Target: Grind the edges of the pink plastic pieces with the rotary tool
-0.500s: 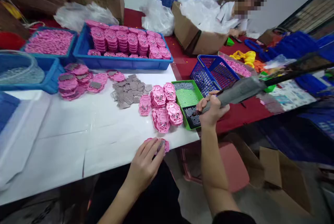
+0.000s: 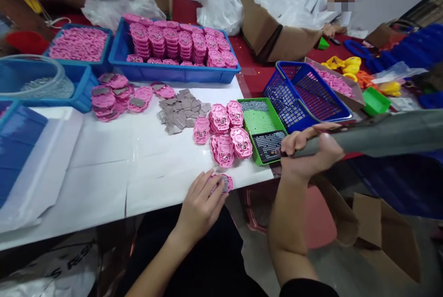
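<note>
The left hand lies flat on the white tabletop near its front edge, fingers spread and pressing down on one pink toy shell, of which only the right part shows past the fingertips; a grey patch, seemingly a metal plate, sits in it; the hand pins the piece rather than closing round it; the right hand is wrapped tight about the grey handle of an electric screwdriver, whose tip reaches into the dark compartment of the green screw tray, apparently at the screws there, well apart from the held shell

Judging by how things lie, the work looks to be somewhere in the middle; a small cluster of pink shells with faces up stands just left of the green tray, probably pieces already fastened; further left a loose heap of grey metal plates and a pile of pink shells with plates laid in wait on the table, which reads as stock not yet done; behind them the blue crate of stacked pink shells is nearly full, and a second blue bin of pink parts sits left of it, so a great deal seems left

The shell under the left hand appears to have no screw driven yet; that cannot be told for sure
</note>
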Tool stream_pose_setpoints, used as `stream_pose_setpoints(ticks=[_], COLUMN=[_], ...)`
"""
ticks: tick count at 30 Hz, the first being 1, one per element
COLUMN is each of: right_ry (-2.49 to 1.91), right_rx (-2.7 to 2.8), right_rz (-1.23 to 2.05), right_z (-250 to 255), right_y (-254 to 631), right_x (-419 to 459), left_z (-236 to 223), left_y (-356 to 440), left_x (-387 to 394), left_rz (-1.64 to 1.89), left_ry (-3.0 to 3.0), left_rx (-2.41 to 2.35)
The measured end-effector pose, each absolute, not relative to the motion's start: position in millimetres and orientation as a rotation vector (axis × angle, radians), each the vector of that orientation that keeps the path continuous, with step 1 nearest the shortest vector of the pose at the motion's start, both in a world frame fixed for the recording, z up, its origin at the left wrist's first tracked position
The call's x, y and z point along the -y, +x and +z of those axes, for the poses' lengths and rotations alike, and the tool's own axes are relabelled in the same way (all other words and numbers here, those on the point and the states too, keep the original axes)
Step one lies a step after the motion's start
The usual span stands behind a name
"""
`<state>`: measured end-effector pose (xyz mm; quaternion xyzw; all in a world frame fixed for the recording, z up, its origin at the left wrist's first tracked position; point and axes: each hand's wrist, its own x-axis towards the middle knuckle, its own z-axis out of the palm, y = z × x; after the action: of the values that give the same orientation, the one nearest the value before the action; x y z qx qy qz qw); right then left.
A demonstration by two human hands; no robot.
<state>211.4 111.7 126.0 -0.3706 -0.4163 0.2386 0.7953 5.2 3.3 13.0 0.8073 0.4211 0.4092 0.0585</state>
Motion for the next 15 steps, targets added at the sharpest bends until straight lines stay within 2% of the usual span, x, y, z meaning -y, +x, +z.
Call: stream_pose_setpoints(ticks=[8,15], right_ry=[-0.68,-0.678], right_rx=[1.2,1.159], right_rz=[1.026,1.094], right_z=[105,92], right_y=[158,153], right_x=[-47,-44], left_z=[20,19], left_y=[3,5], left_x=[-6,-4], left_rz=[1.181,1.168], left_ry=[2.227,2.221], left_rx=[-1.264,-1.272])
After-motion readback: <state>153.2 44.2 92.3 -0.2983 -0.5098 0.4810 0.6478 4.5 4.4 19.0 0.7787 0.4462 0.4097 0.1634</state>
